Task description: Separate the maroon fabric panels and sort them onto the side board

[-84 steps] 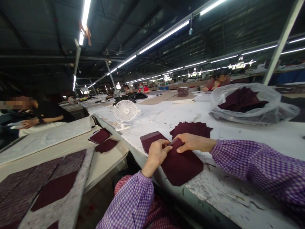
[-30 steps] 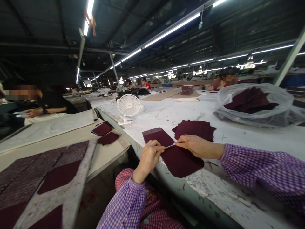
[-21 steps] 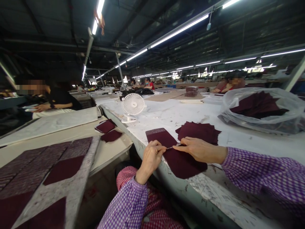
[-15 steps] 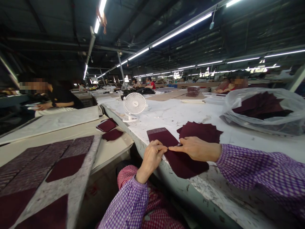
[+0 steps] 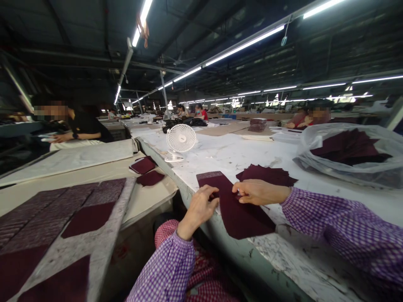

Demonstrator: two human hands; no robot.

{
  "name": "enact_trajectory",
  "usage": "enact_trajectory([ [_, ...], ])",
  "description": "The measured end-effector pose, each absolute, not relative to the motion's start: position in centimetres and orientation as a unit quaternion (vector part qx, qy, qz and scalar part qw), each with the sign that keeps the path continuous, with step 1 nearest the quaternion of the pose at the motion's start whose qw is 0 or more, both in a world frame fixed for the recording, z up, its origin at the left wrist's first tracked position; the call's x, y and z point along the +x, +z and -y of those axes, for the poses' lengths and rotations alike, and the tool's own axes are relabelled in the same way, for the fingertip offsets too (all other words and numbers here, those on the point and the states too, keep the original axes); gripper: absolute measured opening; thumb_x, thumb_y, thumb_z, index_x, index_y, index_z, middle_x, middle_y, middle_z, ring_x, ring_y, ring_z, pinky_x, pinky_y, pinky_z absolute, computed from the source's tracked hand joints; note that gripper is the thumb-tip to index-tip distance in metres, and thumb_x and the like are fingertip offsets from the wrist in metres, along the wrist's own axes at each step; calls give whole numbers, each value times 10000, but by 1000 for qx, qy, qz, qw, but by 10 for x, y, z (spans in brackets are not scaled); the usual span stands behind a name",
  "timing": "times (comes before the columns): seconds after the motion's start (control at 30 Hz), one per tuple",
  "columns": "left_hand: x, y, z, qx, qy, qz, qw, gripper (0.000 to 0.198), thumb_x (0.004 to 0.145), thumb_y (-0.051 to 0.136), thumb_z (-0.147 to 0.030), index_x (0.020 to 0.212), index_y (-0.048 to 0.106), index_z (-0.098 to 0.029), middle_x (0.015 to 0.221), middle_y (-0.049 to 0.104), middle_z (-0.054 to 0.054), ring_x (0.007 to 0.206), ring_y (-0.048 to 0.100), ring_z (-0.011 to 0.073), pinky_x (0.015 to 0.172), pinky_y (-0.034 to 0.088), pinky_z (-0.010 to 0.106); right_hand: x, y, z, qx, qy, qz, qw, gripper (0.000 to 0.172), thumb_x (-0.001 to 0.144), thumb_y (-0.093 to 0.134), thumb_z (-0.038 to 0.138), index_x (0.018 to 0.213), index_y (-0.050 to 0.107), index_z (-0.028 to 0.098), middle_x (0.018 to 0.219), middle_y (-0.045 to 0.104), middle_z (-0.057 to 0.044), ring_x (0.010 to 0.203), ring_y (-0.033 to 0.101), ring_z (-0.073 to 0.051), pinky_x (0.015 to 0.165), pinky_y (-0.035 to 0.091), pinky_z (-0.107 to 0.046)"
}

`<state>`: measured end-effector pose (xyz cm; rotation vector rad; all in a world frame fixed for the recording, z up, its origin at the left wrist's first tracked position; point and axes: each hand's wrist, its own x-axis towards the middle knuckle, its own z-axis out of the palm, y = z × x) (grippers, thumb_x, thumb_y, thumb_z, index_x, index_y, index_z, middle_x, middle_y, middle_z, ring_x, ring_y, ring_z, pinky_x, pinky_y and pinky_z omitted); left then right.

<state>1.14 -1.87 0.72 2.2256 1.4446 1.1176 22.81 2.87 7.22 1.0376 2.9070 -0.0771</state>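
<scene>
A long maroon fabric piece (image 5: 234, 212) lies at the near edge of the white table, with a speckled band at its far end. My left hand (image 5: 200, 206) is at its left edge, thumb and forefinger apart with a gap between them. Over the right side of the piece, my right hand (image 5: 260, 192) has its fingers curled in; a small pale spot shows by the fingertips, too small to name. Behind that hand lies a fanned stack of maroon fabric pieces (image 5: 267, 174), partly hidden by it.
A white clip fan (image 5: 181, 138) stands on the white table (image 5: 220, 151). At right is a clear plastic bag (image 5: 343, 167) of maroon pieces. Across a gap to the left, a lower surface holds speckled fabric panels (image 5: 59, 205) and small maroon pieces (image 5: 150, 178). Co-workers sit farther off.
My fingertips, which met at the fabric's left edge, have come apart. My right forefinger, stretched out before, is now curled. The camera view has shifted slightly.
</scene>
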Motion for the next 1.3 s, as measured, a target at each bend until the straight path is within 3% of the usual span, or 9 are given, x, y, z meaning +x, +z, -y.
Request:
enact_trajectory([
  [0.17,18,18,18,795,296,-524,74,266,777,612,-305,1013,630,-183,996,584,56,923,556,203,814,464,317,255,86,-56,327,-147,-933,-16,225,829,468,335,848,587,145,837,621,-60,758,551,-169,694,410,-284],
  [0.33,34,22,15,820,216,-528,-38,236,822,554,-352,975,628,-188,978,590,60,930,535,235,786,462,347,311,81,-102,504,-61,-854,-110,247,789,479,334,941,579,166,943,647,-80,872,589,-206,778,433,-308],
  [0.53,44,21,7,837,165,-509,-115,195,852,410,-147,861,604,-150,947,591,87,884,553,213,711,450,302,334,55,-121,618,35,-782,-73,425,769,541,302,1169,551,156,1042,645,-121,975,588,-262,836,441,-370],
  [0.67,39,21,5,800,242,-547,-47,179,840,420,-142,838,598,-157,896,608,63,815,580,185,693,439,285,313,62,-103,587,116,-792,-121,362,821,491,299,1136,584,145,1144,595,-169,1013,572,-296,867,422,-426],
  [0.83,36,25,15,770,345,-534,50,134,799,463,-149,762,588,-179,798,612,18,730,573,152,658,415,262,262,77,-63,459,-163,-862,-138,370,908,339,373,949,621,137,884,669,-101,725,629,-187,688,495,-334],
  [1.0,35,23,10,749,371,-543,79,117,779,466,-131,767,572,-178,780,610,18,690,560,150,646,411,270,220,81,-33,246,-70,-946,-200,435,867,482,419,1225,520,176,1242,537,-112,1124,491,-218,955,381,-404],
  [1.07,34,21,8,744,378,-544,88,108,779,473,-124,775,566,-179,772,606,18,690,559,152,649,418,271,211,80,-32,239,-35,-956,-166,506,803,588,429,1233,516,173,1182,575,-113,1070,516,-235,917,396,-404],
  [1.17,31,19,13,706,448,-549,5,98,839,456,-165,825,552,-171,815,588,48,780,552,174,725,431,295,201,73,-41,255,-12,-958,-129,273,839,550,335,1051,623,179,981,649,-76,891,576,-209,809,421,-347],
  [1.3,27,21,27,738,454,-491,-84,238,925,361,-248,821,560,-170,817,579,63,800,527,170,777,423,301,193,61,-61,365,-84,-907,-193,214,869,459,294,848,630,167,758,642,-30,694,561,-152,655,399,-264],
])
